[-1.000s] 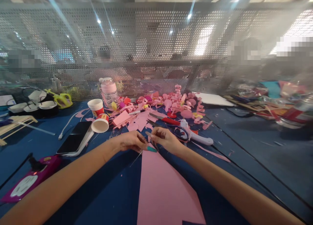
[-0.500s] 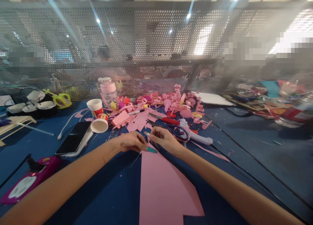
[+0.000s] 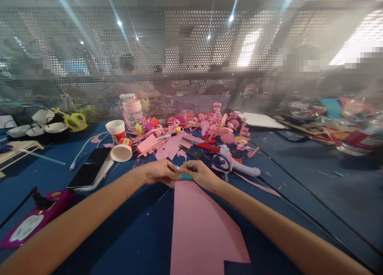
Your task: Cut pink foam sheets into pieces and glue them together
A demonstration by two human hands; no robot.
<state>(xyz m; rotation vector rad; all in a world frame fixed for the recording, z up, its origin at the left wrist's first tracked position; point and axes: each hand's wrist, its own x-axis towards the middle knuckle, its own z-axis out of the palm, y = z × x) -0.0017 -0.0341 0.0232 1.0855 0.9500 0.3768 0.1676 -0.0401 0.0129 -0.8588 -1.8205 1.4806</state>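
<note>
A large pink paper sheet (image 3: pixel 203 227) lies on the blue table in front of me, its narrow end pointing away. At that narrow end my left hand (image 3: pixel 161 172) is closed in a pinch, its teal thumbnail lying across the paper. My right hand (image 3: pixel 201 174) pinches the same end from the other side, and the fingertips of both hands touch. The exact bit of paper between them is hidden. Just beyond my right hand lie dark-bladed scissors (image 3: pixel 191 152), a red-handled tool (image 3: pixel 208 147) and a white glue gun (image 3: pixel 243 167).
Pink paper scraps and curls (image 3: pixel 227 131) are heaped behind my hands. To the left are paper cups (image 3: pixel 121 152), a bottle (image 3: pixel 132 109), a phone (image 3: pixel 91 167) and a purple power strip (image 3: pixel 55 205). A black cable (image 3: pixel 287 201) runs along the right. Perforated metal panel (image 3: pixel 185 48) stands behind.
My hands have drawn together at the paper's narrow end, and the fingertips now meet. The left thumb has flattened over the paper. The sheet has barely moved.
</note>
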